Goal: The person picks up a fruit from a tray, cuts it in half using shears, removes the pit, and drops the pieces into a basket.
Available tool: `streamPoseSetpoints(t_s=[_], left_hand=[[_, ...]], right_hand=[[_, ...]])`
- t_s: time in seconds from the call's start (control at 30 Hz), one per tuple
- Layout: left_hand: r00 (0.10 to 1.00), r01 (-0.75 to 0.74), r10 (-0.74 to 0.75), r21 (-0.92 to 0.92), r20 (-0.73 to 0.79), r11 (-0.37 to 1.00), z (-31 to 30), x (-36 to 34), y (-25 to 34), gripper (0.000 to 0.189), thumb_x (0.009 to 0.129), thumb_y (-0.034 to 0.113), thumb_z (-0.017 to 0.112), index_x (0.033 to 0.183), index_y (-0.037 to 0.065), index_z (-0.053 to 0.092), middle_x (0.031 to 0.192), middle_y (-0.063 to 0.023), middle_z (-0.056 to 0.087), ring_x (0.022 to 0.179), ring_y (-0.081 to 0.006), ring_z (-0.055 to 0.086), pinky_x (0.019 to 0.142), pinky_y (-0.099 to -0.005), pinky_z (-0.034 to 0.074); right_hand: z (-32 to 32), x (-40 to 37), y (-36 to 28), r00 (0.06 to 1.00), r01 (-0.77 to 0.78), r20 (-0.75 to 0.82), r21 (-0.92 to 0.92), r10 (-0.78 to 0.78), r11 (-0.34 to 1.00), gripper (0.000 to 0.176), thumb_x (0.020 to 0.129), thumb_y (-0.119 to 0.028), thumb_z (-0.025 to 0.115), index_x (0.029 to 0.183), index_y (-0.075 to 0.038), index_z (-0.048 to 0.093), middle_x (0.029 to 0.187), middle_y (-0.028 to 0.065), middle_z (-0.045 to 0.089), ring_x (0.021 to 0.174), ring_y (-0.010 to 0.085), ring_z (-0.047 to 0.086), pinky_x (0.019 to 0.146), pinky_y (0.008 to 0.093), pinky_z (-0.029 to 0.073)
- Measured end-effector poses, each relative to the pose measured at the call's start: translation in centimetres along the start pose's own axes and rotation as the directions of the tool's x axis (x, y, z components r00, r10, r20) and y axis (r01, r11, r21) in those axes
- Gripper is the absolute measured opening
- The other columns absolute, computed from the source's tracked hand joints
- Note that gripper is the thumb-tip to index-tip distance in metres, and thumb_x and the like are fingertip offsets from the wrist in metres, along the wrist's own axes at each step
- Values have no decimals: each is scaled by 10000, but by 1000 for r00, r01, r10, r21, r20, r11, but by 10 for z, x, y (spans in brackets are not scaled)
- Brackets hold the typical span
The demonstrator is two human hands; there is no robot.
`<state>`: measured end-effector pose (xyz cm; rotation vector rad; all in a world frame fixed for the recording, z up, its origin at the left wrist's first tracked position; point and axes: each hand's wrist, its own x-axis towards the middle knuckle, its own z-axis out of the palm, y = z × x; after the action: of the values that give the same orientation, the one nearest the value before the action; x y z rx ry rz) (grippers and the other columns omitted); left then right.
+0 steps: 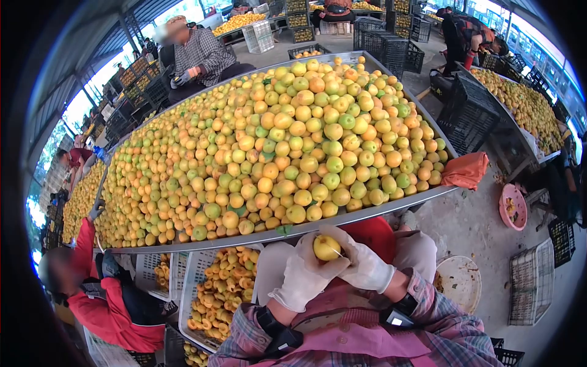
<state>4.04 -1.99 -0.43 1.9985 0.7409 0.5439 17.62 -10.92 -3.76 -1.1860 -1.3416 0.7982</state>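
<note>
My left hand [307,272], in a white glove, is closed around a yellow apricot [326,248] above my lap. My right hand [367,263], gloved in white too, is closed beside the fruit. A thin bright sliver like the blade of a small knife [335,251] shows between its fingers and the apricot; the handle is hidden. Just beyond both hands runs the metal edge of a table piled with whole apricots [293,140]. Under the table edge, behind my right hand, is a red container [374,235], partly covered.
Left of my legs stands a white crate [191,287] of halved apricots. A person in a red jacket [113,312] sits at left; another in a checked shirt [199,58] sits across the table. An orange cloth bag [466,170] hangs at the corner. A white bucket [460,282] stands at right.
</note>
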Motion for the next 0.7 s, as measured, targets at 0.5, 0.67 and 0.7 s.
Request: streamPoseSetpoints(t_s=[0.5,0.67,0.7], left_hand=[[987,-80,94,-110,130,991,-7,-4,-11,414,779,259,746,1052,-11,592,945,-211,638,844,-377,649,706,-407,528],[969,46,28,-292,246,955,-10,-6,-20,402,806,227,721,1101,-5,575,957,-140,635,867,-246,642,759,-344,514],[963,99,13,-400,269,911,-9,-7,-23,394,816,214,712,1113,-2,570,961,-114,631,871,-196,627,776,-322,507]], right_hand=[[-15,5,-40,903,-390,226,78,365,918,609,803,-61,710,1325,-162,413,1076,38,575,634,94,579,512,242,483],[-8,0,-15,985,-82,146,-48,88,996,601,791,-107,760,1304,-118,448,1153,88,587,1035,206,608,907,319,494],[-8,-1,-15,984,-85,150,-48,91,995,601,791,-107,760,1304,-118,448,1153,88,587,1035,206,608,907,319,494]])
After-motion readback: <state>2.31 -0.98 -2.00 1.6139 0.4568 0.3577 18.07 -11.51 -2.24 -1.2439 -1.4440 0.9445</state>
